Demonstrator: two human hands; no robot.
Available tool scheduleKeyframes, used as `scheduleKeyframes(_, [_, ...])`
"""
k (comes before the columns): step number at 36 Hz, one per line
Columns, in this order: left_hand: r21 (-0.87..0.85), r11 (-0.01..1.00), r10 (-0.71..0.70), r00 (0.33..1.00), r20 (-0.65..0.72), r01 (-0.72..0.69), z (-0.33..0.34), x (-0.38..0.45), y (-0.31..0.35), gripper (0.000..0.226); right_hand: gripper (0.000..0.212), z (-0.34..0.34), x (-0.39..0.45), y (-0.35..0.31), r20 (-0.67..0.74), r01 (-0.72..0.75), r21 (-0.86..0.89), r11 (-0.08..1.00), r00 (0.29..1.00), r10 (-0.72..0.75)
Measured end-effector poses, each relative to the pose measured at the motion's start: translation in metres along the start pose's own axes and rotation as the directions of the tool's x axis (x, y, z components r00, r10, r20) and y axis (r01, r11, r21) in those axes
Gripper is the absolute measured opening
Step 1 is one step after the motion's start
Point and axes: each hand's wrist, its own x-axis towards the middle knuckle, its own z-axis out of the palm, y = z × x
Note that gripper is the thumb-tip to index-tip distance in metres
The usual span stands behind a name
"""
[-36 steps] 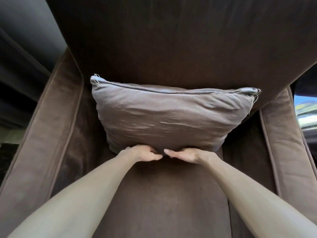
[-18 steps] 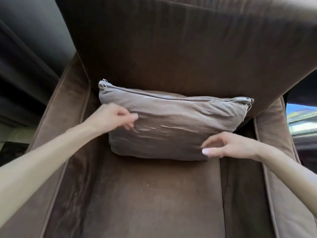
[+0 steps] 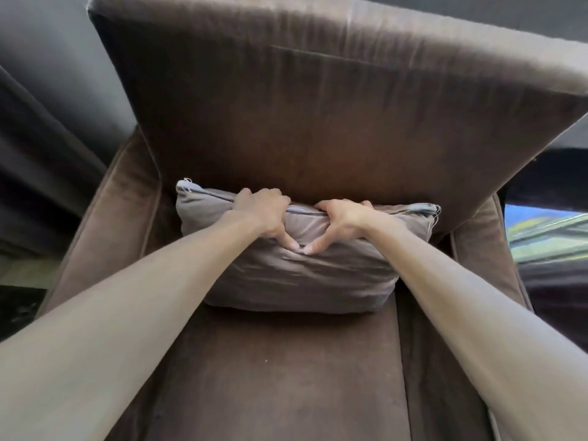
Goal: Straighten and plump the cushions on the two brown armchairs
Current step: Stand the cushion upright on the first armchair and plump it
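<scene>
Plain taupe cushion [image 3: 296, 275], dk brown armchair [image 3: 318, 122].

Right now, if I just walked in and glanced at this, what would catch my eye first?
Two bare arms reaching in, the left hand and right hand gripping the top edge of a grey-brown cushion near its middle, thumbs almost meeting on its front. The cushion stands on the seat of a brown armchair, leaning against its big backrest.

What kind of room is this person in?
Probably a living room or lounge. A large brown velvety armchair fills the view, with a grey-brown fabric throw cushion on its seat, and a bright window shows at the right.
</scene>
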Motion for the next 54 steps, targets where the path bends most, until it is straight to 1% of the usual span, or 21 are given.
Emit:
scheduleKeyframes(2, [0.005, 1.0, 0.012, 0.999, -0.048, -0.012, 0.005, 0.0, 0.002, 0.085, 0.088, 0.006, 0.002, 0.0, -0.077, 0.001, -0.087, 0.996, 0.997, -0.008])
scheduleKeyframes(4, [-0.018, 1.0, -0.008, 0.993, -0.12, 0.006, 0.01, -0.001, 0.004, 0.073, 0.066, 0.013, 0.005, 0.0, -0.184, -0.016, -0.103, 0.995, 0.983, -0.004])
scheduleKeyframes(7, [-0.084, 0.996, -0.051, 0.971, -0.233, 0.032, 0.011, -0.004, 0.006, 0.041, 0.035, 0.013, 0.007, 0.0, -0.304, -0.026, -0.06, 0.998, 0.953, 0.007])
scheduleKeyframes(11, [-0.132, 0.991, -0.07, 0.913, -0.402, 0.017, 0.006, -0.003, -0.001, 0.029, 0.011, 0.005, 0.004, 0.008, -0.491, -0.015, 0.004, 1.0, 0.871, 0.015])
scheduleKeyframes(15, [-0.16, 0.987, -0.046, 0.889, -0.456, -0.032, 0.026, 0.004, -0.01, 0.016, 0.027, 0.02, 0.007, 0.016, -0.566, 0.024, -0.04, 0.999, 0.824, -0.042])
scheduleKeyframes(18, [-0.221, 0.973, -0.035, 0.902, -0.43, -0.068, 0.031, -0.002, -0.011, 0.024, 0.024, 0.029, 0.01, 0.02, -0.518, 0.028, -0.044, 0.999, 0.854, -0.047])
scheduleKeyframes(20, [-0.246, 0.968, -0.041, 0.926, -0.376, -0.057, 0.026, -0.009, -0.013, 0.027, 0.018, 0.026, 0.009, 0.027, -0.46, 0.032, 0.003, 0.999, 0.887, -0.027])
scheduleKeyframes(21, [-0.25, 0.967, -0.042, 0.93, -0.364, -0.054, 0.023, -0.011, -0.013, 0.027, 0.022, 0.022, 0.008, 0.03, -0.441, 0.032, 0.039, 0.999, 0.897, -0.011])
scheduleKeyframes(24, [-0.305, 0.952, -0.094, 0.925, -0.369, -0.024, 0.015, -0.011, -0.016, 0.023, 0.028, 0.011, 0.004, 0.038, -0.462, 0.018, 0.106, 0.994, 0.886, 0.033])
scheduleKeyframes(27, [-0.37, 0.929, -0.15, 0.925, -0.35, 0.011, 0.011, -0.007, -0.013, 0.026, 0.031, 0.008, 0.002, 0.037, -0.503, -0.011, 0.053, 0.999, 0.863, 0.037])
scheduleKeyframes(30, [-0.415, 0.91, -0.139, 0.945, -0.296, 0.004, 0.011, -0.005, -0.017, 0.028, 0.032, 0.009, 0.002, 0.042, -0.453, 0.014, 0.096, 0.995, 0.891, 0.031])
scheduleKeyframes(33, [-0.343, 0.939, -0.099, 0.974, -0.202, 0.024, 0.005, -0.009, -0.031, 0.041, 0.027, 0.009, -0.005, 0.055, -0.356, 0.04, 0.089, 0.995, 0.934, -0.005])
scheduleKeyframes(35, [-0.279, 0.96, -0.098, 0.974, -0.202, 0.039, 0.002, -0.014, -0.039, 0.039, 0.024, 0.008, -0.01, 0.062, -0.341, 0.025, 0.026, 0.999, 0.94, -0.014])
scheduleKeyframes(38, [-0.244, 0.97, -0.098, 0.948, -0.303, 0.022, 0.002, -0.021, -0.039, 0.022, 0.024, 0.009, -0.015, 0.065, -0.431, -0.015, -0.041, 0.999, 0.902, -0.004])
scheduleKeyframes(40, [-0.246, 0.969, -0.111, 0.928, -0.354, 0.022, 0.005, -0.023, -0.036, 0.02, 0.026, 0.01, -0.017, 0.061, -0.498, -0.035, -0.082, 0.996, 0.867, -0.01])
scheduleKeyframes(43, [-0.279, 0.96, -0.115, 0.929, -0.352, 0.013, 0.006, -0.025, -0.039, 0.02, 0.028, 0.009, -0.018, 0.063, -0.48, -0.025, -0.037, 0.999, 0.877, 0.004])
scheduleKeyframes(45, [-0.287, 0.958, -0.092, 0.96, -0.266, 0.012, 0.003, -0.025, -0.05, 0.024, 0.029, 0.007, -0.019, 0.075, -0.402, -0.019, 0.015, 1.0, 0.915, 0.023])
scheduleKeyframes(48, [-0.159, 0.985, -0.075, 0.997, -0.035, 0.069, -0.004, -0.028, -0.071, 0.042, 0.04, 0.001, -0.025, 0.097, -0.268, -0.068, 0.045, 0.997, 0.96, 0.078])
scheduleKeyframes(50, [-0.109, 0.988, -0.105, 0.994, 0.039, 0.109, -0.009, -0.032, -0.078, 0.046, 0.042, 0.002, -0.029, 0.105, -0.258, -0.096, 0.038, 0.995, 0.961, 0.103])
scheduleKeyframes(52, [-0.122, 0.984, -0.132, 0.991, -0.011, 0.13, -0.015, -0.036, -0.076, 0.033, 0.033, 0.005, -0.03, 0.108, -0.331, -0.108, 0.007, 0.994, 0.938, 0.105])
scheduleKeyframes(54, [-0.113, 0.983, -0.159, 0.977, -0.142, 0.144, -0.016, -0.038, -0.073, 0.017, 0.029, 0.007, -0.031, 0.106, -0.426, -0.126, -0.016, 0.992, 0.898, 0.107])
